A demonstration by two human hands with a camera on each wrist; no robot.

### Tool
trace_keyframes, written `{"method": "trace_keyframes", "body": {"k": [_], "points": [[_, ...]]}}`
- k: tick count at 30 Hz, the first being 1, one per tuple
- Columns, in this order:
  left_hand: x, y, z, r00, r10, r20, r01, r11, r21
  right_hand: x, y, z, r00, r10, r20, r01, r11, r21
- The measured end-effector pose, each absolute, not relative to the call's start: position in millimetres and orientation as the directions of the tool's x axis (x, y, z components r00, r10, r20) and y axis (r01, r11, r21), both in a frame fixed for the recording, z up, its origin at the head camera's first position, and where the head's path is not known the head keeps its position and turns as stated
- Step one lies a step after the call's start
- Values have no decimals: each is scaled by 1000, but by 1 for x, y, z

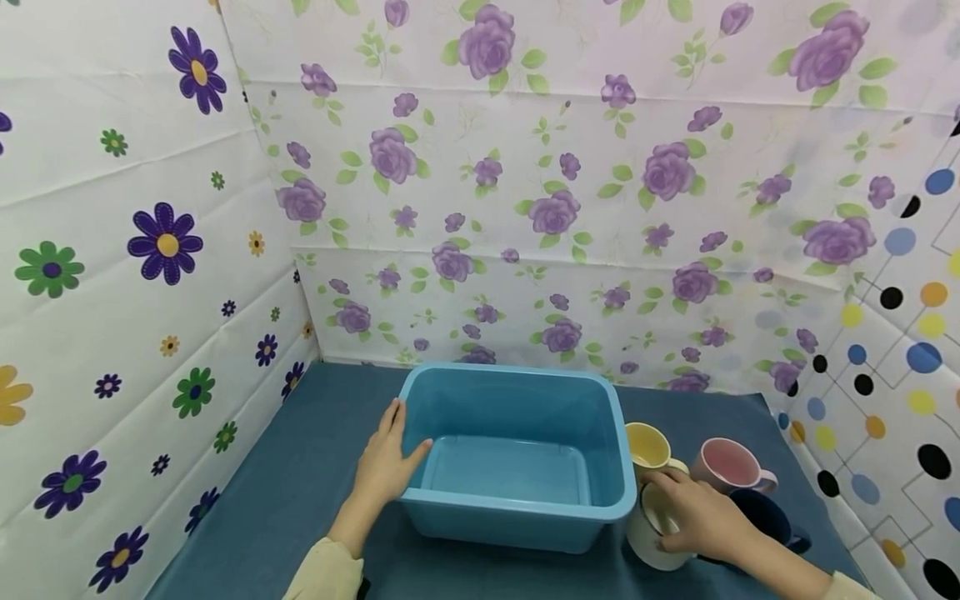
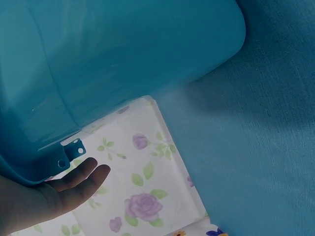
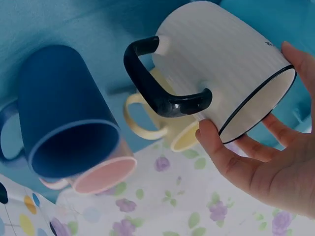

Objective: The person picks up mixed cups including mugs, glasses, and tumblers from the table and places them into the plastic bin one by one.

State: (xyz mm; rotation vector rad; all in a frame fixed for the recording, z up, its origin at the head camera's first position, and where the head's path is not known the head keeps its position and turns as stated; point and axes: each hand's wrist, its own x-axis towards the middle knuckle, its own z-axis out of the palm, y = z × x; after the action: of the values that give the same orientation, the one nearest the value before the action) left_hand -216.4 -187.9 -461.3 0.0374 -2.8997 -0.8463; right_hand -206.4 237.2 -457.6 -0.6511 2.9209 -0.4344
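Note:
My left hand rests on the left rim of a light blue plastic tub, thumb over the inner side and straight fingers along the outside. In the left wrist view, two fingertips extend past the rim. My right hand grips a white mug by its black-edged rim, fingers and thumb spread around the mouth. Its black handle points away from the palm. Close behind is a yellow mug, beside the tub's right wall.
Right of the white mug stand a pink mug and a dark blue mug. All are on a blue-covered table. Flower-patterned sheets hang behind and at the left, a dotted one at the right.

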Motion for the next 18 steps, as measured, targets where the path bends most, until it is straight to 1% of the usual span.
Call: {"method": "trace_keyframes", "body": {"k": [9,13,18], "points": [[-217,-187,-463,-993,-47,108,20,838,545,-198,240,-431,-870,-482,-105,-426,841,-332],[-216,-188,-463,-992,-54,111,15,839,545,-197,239,-422,-847,-521,-104,-462,819,-340],[-215,-188,-461,-993,-49,108,17,843,537,-198,241,-408,-834,-538,-121,-474,811,-342]]}}
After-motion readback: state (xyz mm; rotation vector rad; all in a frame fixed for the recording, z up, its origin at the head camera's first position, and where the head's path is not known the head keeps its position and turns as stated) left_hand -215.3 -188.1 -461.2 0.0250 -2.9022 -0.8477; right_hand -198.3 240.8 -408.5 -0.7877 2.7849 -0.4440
